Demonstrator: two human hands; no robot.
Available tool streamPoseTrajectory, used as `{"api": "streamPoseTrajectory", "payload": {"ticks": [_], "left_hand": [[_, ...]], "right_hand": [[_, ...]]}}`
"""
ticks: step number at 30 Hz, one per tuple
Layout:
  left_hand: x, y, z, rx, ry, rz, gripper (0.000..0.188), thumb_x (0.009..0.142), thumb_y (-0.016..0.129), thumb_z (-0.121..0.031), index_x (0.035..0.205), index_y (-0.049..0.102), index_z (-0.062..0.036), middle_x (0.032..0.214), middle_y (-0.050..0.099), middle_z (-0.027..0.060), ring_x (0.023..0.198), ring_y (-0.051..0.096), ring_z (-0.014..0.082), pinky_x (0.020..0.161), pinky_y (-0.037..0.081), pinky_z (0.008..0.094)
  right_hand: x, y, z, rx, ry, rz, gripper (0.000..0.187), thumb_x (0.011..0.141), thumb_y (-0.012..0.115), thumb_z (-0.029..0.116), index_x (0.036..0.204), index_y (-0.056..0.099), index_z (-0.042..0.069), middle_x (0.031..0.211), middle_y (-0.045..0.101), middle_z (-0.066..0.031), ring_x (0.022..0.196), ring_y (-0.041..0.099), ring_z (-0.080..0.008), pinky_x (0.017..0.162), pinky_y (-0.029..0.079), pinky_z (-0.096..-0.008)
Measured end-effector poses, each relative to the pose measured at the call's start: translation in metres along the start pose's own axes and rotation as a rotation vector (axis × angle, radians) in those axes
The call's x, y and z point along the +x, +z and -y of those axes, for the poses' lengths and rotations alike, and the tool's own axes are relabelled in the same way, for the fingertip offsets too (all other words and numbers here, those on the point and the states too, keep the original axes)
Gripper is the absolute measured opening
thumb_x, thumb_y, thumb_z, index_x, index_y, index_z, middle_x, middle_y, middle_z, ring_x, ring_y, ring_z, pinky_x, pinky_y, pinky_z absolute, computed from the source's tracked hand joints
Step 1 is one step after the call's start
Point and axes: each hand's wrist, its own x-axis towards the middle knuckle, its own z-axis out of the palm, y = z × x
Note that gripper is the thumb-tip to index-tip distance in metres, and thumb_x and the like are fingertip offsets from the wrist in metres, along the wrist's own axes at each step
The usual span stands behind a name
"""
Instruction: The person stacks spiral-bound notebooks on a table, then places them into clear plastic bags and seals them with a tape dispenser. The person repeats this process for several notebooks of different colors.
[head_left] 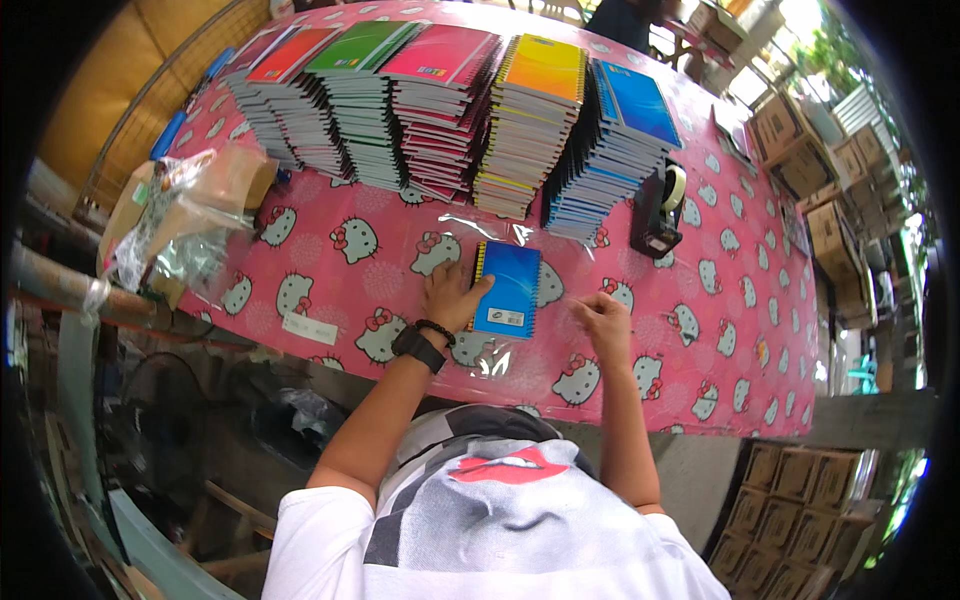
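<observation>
A small blue spiral notebook (508,285) with a white label near its lower edge lies in front of me, with shiny clear plastic (490,228) showing past its ends. I cannot tell whether the plastic is under it or around it. My left hand (452,298) holds the notebook's left edge, thumb over the cover; a black watch and a dark bracelet are on that wrist. Just right of the notebook, my right hand (605,322) is closed in a pinch. Whatever its fingertips hold, if anything, is too fine to make out.
Tall stacks of spiral notebooks line the back: red (290,55), green (362,48), pink (440,52), yellow (540,72) and blue (635,105). A black tape dispenser (655,215) stands right of them. Crumpled clear plastic and brown paper (205,215) lie left. Cartons (790,500) stand below right.
</observation>
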Motion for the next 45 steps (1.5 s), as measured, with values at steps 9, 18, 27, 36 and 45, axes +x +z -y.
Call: {"api": "streamPoseTrajectory", "payload": {"ticks": [9,18,27,36,45], "left_hand": [[-0.003,0.017,-0.035,-0.420,0.012,0.084,0.083,0.070,0.071,-0.039,0.131,0.032,0.0008,0.124,0.046,0.0214,0.114,0.046,0.0334,0.097,0.034,0.0419],[0.001,0.037,-0.019,-0.275,0.019,-0.074,0.068,0.071,0.072,-0.022,0.127,0.040,-0.0003,0.114,0.056,0.0179,0.106,0.055,0.0275,0.090,0.043,0.0370],[0.001,0.032,-0.010,-0.352,0.025,0.068,0.080,0.075,0.068,-0.028,0.138,0.024,-0.0024,0.128,0.045,0.0217,0.120,0.038,0.0398,0.101,0.030,0.0447],[0.002,0.022,-0.019,-0.212,0.090,0.136,0.072,0.078,0.063,-0.019,0.136,0.025,-0.0008,0.128,0.045,0.0232,0.119,0.040,0.0393,0.100,0.032,0.0433],[-0.009,0.008,-0.027,-0.248,0.077,0.072,0.057,0.083,0.056,-0.027,0.128,0.038,0.0036,0.118,0.052,0.0252,0.109,0.050,0.0402,0.093,0.040,0.0433]], "right_hand": [[0.008,0.054,0.032,0.002,-0.039,0.298,0.017,0.073,0.073,0.009,0.080,0.062,-0.001,0.068,0.061,-0.0024,0.059,0.053,-0.0077,0.053,0.041,-0.0210],[0.007,0.053,0.026,0.118,-0.057,0.366,0.021,0.073,0.074,0.012,0.074,0.056,0.003,0.063,0.053,0.0003,0.053,0.045,-0.0066,0.049,0.034,-0.0207],[0.014,-0.051,-0.042,-0.408,-0.378,-0.354,0.014,0.078,0.063,0.006,0.088,0.059,-0.003,0.081,0.063,-0.0106,0.072,0.058,-0.0146,0.063,0.046,-0.0271],[0.004,0.069,-0.034,-0.051,-0.212,0.050,0.042,0.083,0.065,0.014,0.117,0.050,-0.007,0.105,0.061,-0.0136,0.089,0.058,-0.0144,0.075,0.048,-0.0270],[-0.005,0.083,-0.028,-0.032,-0.227,0.072,0.062,0.079,0.070,0.015,0.126,0.038,-0.009,0.106,0.059,-0.0151,0.091,0.058,-0.0157,0.078,0.047,-0.0270]]}}
